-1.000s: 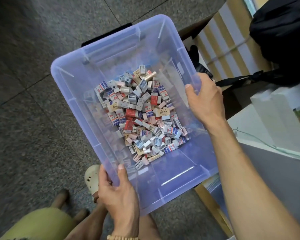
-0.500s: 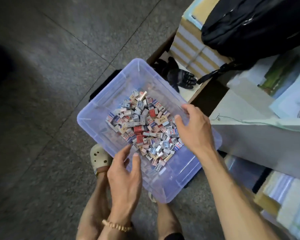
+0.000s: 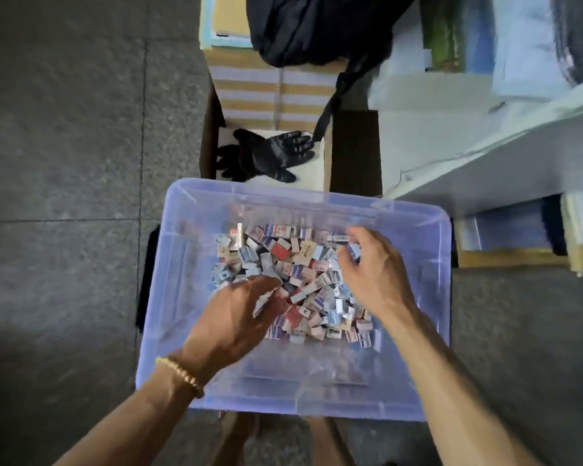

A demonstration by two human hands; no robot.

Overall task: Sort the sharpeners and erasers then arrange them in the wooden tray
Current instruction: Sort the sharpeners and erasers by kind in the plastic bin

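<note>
Head view: translucent pale-blue plastic tub (image 3: 428, 297) set on grey stone floor (image 3: 64, 163), with a mixed heap of small wrapped erasers and sharpeners (image 3: 293, 274) piled at its middle, unsorted. Left hand (image 3: 236, 314), beaded bracelet (image 3: 182, 375) on the wrist, reaching into the near-left of the heap, fingers bent down among the pieces; whether anything is pinched, cannot tell through the blur. Right hand (image 3: 371, 270) over the right of the heap, fingers curled loosely, grasp equally unclear. No wooden tray in sight. Black glove (image 3: 270, 156) lying in an open cardboard box (image 3: 354, 149) just beyond the tub. Judged barely begun: sorting only starting, arranging all left.
</note>
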